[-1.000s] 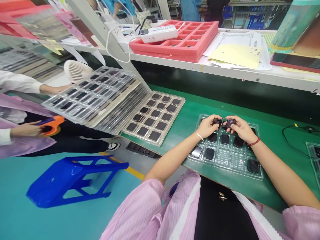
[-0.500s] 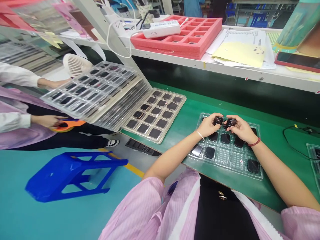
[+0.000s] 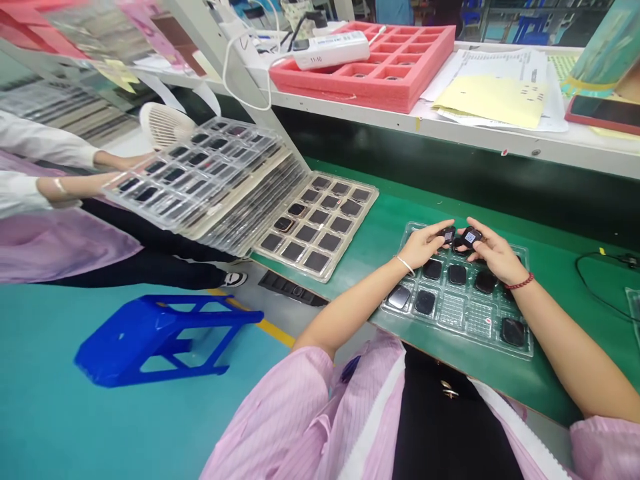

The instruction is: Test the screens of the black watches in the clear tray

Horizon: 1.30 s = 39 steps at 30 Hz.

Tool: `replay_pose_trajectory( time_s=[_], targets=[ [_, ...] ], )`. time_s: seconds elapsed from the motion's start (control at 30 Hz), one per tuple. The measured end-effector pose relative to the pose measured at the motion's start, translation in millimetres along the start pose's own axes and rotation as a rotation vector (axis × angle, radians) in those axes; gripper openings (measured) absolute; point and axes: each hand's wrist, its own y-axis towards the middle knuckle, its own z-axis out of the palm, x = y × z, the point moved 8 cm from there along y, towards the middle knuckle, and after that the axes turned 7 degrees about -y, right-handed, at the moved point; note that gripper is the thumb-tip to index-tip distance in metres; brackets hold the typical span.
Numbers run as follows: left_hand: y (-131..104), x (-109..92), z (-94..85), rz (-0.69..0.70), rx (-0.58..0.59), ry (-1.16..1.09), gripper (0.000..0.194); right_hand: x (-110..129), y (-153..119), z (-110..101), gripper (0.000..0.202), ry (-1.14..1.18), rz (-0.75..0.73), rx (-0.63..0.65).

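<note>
My left hand (image 3: 424,247) pinches a small black square module (image 3: 447,234) above the far edge of a clear plastic tray (image 3: 457,313) on the green bench. My right hand (image 3: 493,253) holds a second black module (image 3: 471,236) with a white label facing up, right beside the first. The tray's pockets hold several more black modules (image 3: 425,302), and some pockets are bare.
A stack of clear trays with dark modules (image 3: 320,223) lies left of my tray, leaning over the bench edge. A co-worker's arms (image 3: 60,190) reach in at the far left. A pink foam tray (image 3: 380,63), papers (image 3: 493,100) and a phone (image 3: 603,113) sit on the shelf. A blue stool (image 3: 150,337) lies tipped on the floor.
Both hands tilted their modules so the labelled backs now face up. The co-worker's hand with the orange tool has gone from view; that arm now reaches toward the tray stack.
</note>
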Motion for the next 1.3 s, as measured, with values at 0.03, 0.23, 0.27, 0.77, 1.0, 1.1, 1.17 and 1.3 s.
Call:
replay_pose_trajectory(
  time_s=[0.03, 0.23, 0.27, 0.77, 1.0, 1.1, 1.17, 1.3],
  targets=[
    [0.1, 0.1, 0.7, 0.002, 0.012, 0.001, 0.055, -1.3, 0.3, -0.9, 0.060, 0.013, 0.007, -0.003],
    [1.0, -0.7, 0.1, 0.042, -0.002, 0.045, 0.068, -5.1, 0.1, -1.9, 0.054, 0.014, 0.053, -0.014],
    [1.1, -0.5, 0.3, 0.041, -0.002, 0.052, 0.069, -4.5, -0.2, -1.5, 0.053, 0.004, 0.053, -0.012],
    [-1.7, -5.7, 3.3, 0.048, 0.010, 0.129, 0.063, 0.2, -2.1, 2.6, 0.052, -0.157, 0.030, 0.049],
    [-2.1, -7.7, 3.6, 0.073, 0.005, 0.141, 0.061, 1.2, -2.5, 4.7, 0.051, -0.174, 0.015, 0.060],
    [-2.0, -7.2, 3.7, 0.062, 0.006, 0.150, 0.061, 1.0, -2.6, 5.4, 0.051, -0.172, 0.012, 0.067],
    [-2.0, -7.3, 3.8, 0.062, 0.009, 0.148, 0.061, 0.7, -2.3, 5.0, 0.050, -0.173, 0.011, 0.064],
    [-2.8, -8.8, 4.6, 0.068, 0.016, 0.154, 0.060, 1.2, -2.2, 5.2, 0.050, -0.190, 0.000, 0.059]
  ],
)
